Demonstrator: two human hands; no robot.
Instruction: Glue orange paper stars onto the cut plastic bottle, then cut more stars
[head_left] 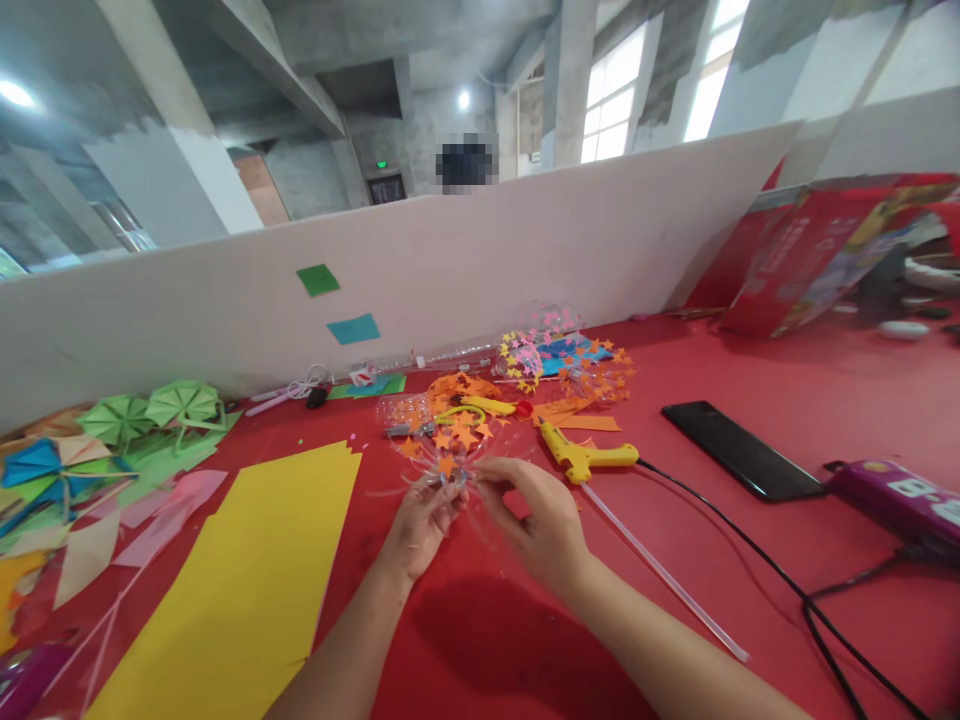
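A clear plastic piece cut into thin, spreading strips carries several orange paper stars. My left hand is closed around its base, fingers pinched together just below the stars. From the other side, my right hand brings thumb and forefinger together at the edge of the same piece; what lies between those fingertips is too small to make out. Just right of this hand lies a yellow hot glue gun with a clear glue stick sticking out of it. Yellow-handled scissors rest behind the stars.
Yellow paper sheets lie left, beside folded green paper shapes. Starred plastic pieces and orange scraps sit behind. On the right are a black phone, a purple box and the gun's cord. A white partition stands behind.
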